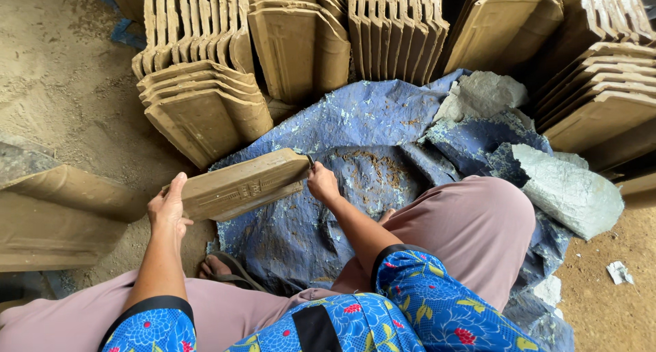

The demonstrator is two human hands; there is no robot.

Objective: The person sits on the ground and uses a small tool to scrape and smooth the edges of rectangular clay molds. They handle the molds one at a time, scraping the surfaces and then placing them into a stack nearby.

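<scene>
Now left hand (pixel 168 208) grips clay tile (pixel 242 185); right hand (pixel 322 182) fisted round small tool (pixel 311 162).

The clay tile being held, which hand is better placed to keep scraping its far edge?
Probably the right hand: it already sits at the clay tile's far end with a small tool against the edge. The left hand grips the near end, steadying it.

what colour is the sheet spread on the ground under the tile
Blue, mottled with pale flecks and brown crumbs; the sheet shows best in the head view.

tan unfired clay roof tile (pixel 239 186), ribbed, held on edge, tilted, above blue tarp.
</scene>
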